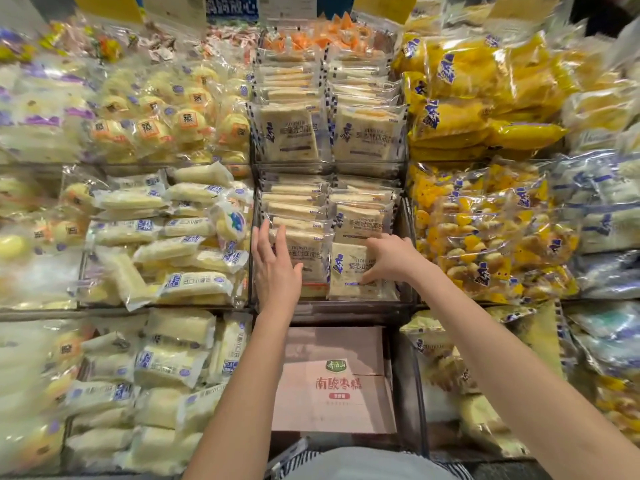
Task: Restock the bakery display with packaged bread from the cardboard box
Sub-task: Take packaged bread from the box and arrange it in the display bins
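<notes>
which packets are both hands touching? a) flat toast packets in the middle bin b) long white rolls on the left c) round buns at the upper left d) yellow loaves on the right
a: the left hand and the right hand both touch the front toast packets in the middle bin.

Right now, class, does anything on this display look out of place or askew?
Left of the toast packets, a round blueberry-print packet sits among the long white bread packets; it looks like a different product. One long packet there lies slanted, poking forward out of the pile. The toast packets themselves stand in tidy rows.
</notes>
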